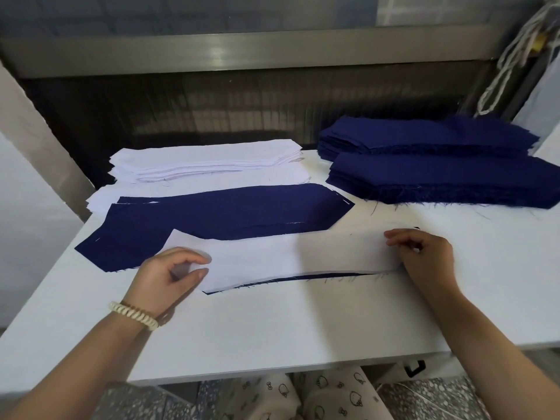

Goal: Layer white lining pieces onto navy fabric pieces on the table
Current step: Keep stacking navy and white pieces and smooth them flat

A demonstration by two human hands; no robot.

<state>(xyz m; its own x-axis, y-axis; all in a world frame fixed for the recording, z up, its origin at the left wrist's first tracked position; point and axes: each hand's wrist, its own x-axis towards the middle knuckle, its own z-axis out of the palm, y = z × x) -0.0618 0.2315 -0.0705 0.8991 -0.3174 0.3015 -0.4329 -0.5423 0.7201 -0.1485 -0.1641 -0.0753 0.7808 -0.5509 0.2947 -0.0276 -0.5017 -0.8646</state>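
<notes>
A long white lining piece (285, 256) lies across a navy fabric piece (318, 277), of which only a thin strip shows along the near edge. My left hand (169, 274) pinches the lining's left end between thumb and fingers. My right hand (424, 253) holds its right end with curled fingers. Just behind lie two or more flat navy pieces (218, 222), overlapping, with white slivers at their edges. A stack of white lining (209, 165) sits at the back left, and two stacks of navy pieces (439, 174) at the back right.
The white table (272, 322) has bare surface in front of my hands, with its front edge close to my lap. A dark slatted panel and a metal rail run behind the stacks. White cords (512, 56) hang at the top right.
</notes>
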